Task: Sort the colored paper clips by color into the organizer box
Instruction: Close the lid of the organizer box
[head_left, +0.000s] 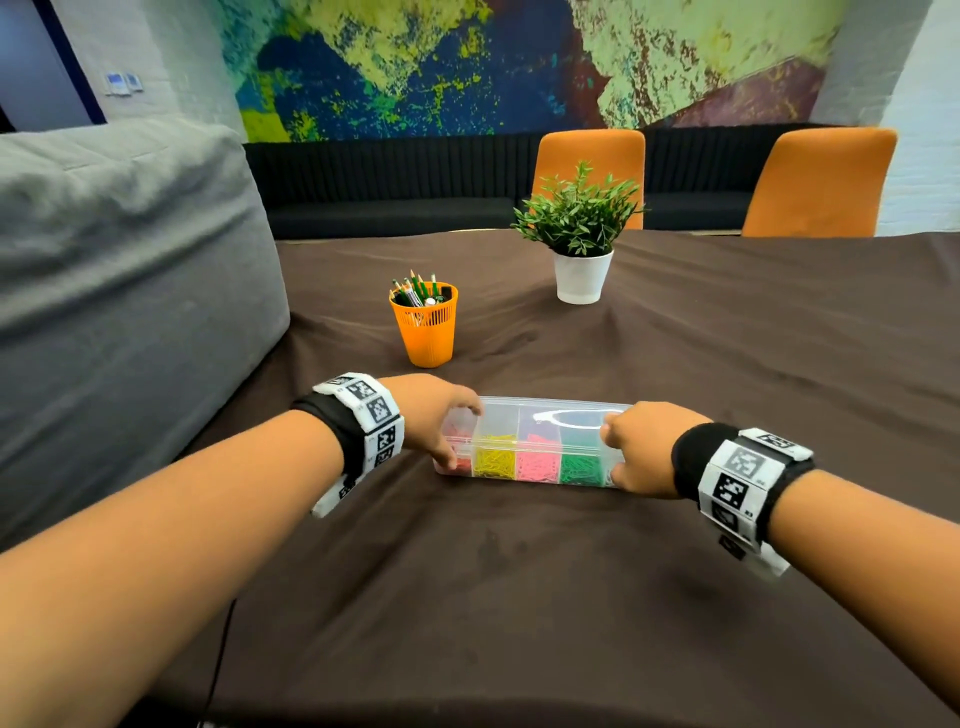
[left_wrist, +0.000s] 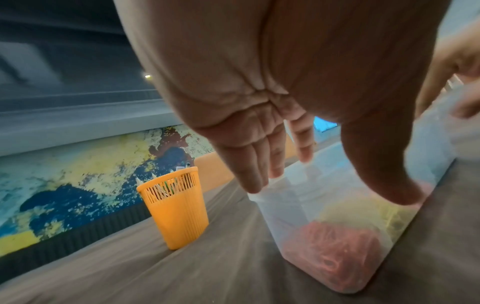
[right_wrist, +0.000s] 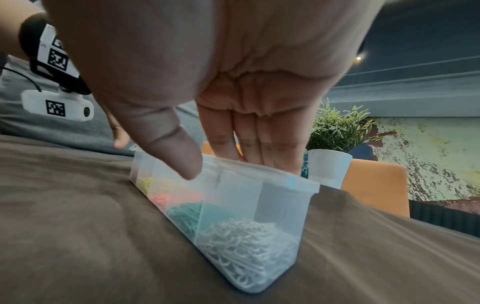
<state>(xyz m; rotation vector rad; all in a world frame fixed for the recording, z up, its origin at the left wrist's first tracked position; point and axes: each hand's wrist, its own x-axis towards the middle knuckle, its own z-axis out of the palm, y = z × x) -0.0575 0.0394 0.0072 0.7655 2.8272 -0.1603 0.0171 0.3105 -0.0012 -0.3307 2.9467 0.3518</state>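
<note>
Clips look fully sorted already: red, yellow, pink, green, white. The organizer box (head_left: 530, 441) sits mid-tabletop (head_left: 519, 597) with left hand (head_left: 436, 415) and right hand (head_left: 644, 449) each in a grip clamped on one end. Press evenly on both ends, keep it flat so nothing jumps compartments.

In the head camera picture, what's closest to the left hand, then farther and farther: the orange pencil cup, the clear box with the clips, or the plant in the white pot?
From the left hand:
1. Organizer box: the hand grips its left end.
2. Orange pencil cup: just beyond the hand on the table.
3. Potted plant: farther back, to the right.
</note>
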